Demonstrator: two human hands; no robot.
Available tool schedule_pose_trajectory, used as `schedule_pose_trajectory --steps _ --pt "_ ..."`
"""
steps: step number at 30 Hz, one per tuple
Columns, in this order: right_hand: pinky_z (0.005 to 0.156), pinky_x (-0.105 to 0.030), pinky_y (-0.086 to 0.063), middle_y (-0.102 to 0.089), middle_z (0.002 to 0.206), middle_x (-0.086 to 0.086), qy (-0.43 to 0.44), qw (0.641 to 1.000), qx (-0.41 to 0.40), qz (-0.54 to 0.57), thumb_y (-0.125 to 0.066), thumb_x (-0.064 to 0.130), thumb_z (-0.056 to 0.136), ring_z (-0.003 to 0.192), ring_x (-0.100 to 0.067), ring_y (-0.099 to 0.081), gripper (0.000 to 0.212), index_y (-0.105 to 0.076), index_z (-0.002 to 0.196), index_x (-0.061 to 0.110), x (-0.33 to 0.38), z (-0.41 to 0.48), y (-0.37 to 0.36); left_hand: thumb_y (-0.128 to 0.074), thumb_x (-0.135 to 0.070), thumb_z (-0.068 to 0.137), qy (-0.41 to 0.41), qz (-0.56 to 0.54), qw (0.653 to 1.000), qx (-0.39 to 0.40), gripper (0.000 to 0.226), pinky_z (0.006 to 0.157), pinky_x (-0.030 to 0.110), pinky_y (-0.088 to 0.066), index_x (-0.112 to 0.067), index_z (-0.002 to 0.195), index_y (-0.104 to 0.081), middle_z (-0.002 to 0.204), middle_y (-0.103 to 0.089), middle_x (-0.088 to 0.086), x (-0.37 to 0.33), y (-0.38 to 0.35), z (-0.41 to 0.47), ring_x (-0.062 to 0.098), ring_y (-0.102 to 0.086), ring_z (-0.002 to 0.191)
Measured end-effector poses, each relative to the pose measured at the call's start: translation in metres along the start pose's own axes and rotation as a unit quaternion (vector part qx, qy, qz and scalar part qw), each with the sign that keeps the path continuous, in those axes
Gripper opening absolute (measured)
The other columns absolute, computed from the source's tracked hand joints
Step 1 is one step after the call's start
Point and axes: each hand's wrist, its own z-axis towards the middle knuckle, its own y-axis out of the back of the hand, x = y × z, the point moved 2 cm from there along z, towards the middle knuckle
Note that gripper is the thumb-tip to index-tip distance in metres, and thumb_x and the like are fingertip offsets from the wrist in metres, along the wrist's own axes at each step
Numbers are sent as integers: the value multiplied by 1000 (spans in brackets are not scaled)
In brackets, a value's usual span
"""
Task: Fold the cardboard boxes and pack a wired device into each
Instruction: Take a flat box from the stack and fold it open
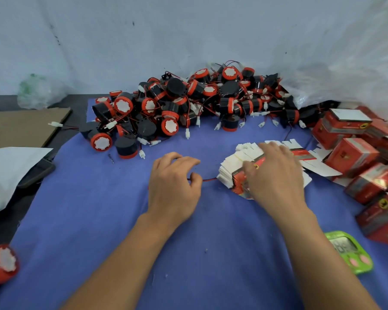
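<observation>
A fanned stack of flat red-and-white cardboard boxes (230,170) lies on the blue cloth (99,209) right of centre. My right hand (276,173) covers the stack, fingers bent over its far edge and thumb on the red printed face. My left hand (173,182) sits to the left of the stack with its fingers curled. A thin red wire (210,179) runs out from between its thumb and fingers toward the stack; whatever lies under the palm is hidden. A big heap of black-and-red wired devices (177,104) fills the back of the cloth.
Folded red boxes (354,155) are piled along the right edge. A green timer (349,251) lies near my right forearm. One loose device (2,264) sits at the lower left. Brown cardboard (25,124) and a white bag (7,171) lie at the left.
</observation>
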Motion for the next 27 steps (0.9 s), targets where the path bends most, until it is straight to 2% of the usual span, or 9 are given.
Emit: schedule_pose_trajectory --steps 2,5,12,15,18,20,23,25,27 --pt "111 -51 -37 -52 144 -18 -73 995 54 -52 -54 46 98 135 -41 -43 54 -54 138 10 -20 4 2 -60 -18 82 4 57 997 57 18 89 32 -35 -16 83 -78 84 -77 -5 5 -4 -1 23 -66 91" --pt "96 -49 -45 -63 125 -18 -53 989 125 -50 -48 44 101 115 -43 -56 39 -58 122 13 -25 1 -1 -56 -23 85 11 95 991 98 23 85 32 -31 -20 72 -75 74 -75 -7 5 -9 -2 20 -66 77" --pt "88 -28 -48 -72 125 0 -27 980 72 181 -71 21 84 109 -22 -66 54 -64 136 34 -4 1 -5 -59 -22 81 -3 80 992 97 21 88 29 -33 -21 77 -80 75 -76 -7 3 -12 -3 17 -69 75" --pt "91 -33 -41 -62 137 -4 -16 985 86 149 -70 32 88 122 -25 -53 50 -60 136 29 -9 3 -12 -62 -17 79 1 55 996 64 19 92 29 -34 -18 83 -80 81 -78 -6 3 -11 -3 19 -70 79" --pt "80 -34 -44 -72 121 -3 -28 988 99 116 -68 40 90 109 -29 -62 45 -62 134 34 -11 4 -11 -62 -13 78 2 40 998 44 21 95 31 -36 -16 88 -80 84 -78 -5 2 -9 -2 21 -69 85" --pt "79 -34 -44 -76 112 0 -5 994 66 92 -71 39 90 101 -30 -65 37 -70 126 31 -4 1 -7 -63 -12 77 0 33 999 34 21 96 33 -38 -16 88 -80 84 -78 -5 -1 -7 -2 21 -68 85" --pt "82 -32 -42 -76 83 0 66 993 3 97 -76 25 87 73 -18 -53 6 -79 90 24 11 -7 -3 -63 -8 76 -12 17 1000 5 24 95 35 -41 -16 90 -81 85 -77 -5 -5 -4 -2 20 -66 85" --pt "71 -35 -45 -74 75 -2 83 991 -14 100 -70 16 89 73 -27 -54 12 -78 81 21 19 -13 -6 -62 -5 76 -11 3 1000 -19 29 94 32 -40 -15 95 -81 88 -77 -5 -5 -1 -1 18 -63 86" --pt "67 -39 -47 -73 77 -2 84 989 -38 116 -62 12 92 79 -33 -59 18 -76 85 22 26 -15 -9 -60 -3 77 11 -24 999 -36 34 92 27 -37 -15 101 -81 86 -76 -4 -5 2 -1 13 -56 87"
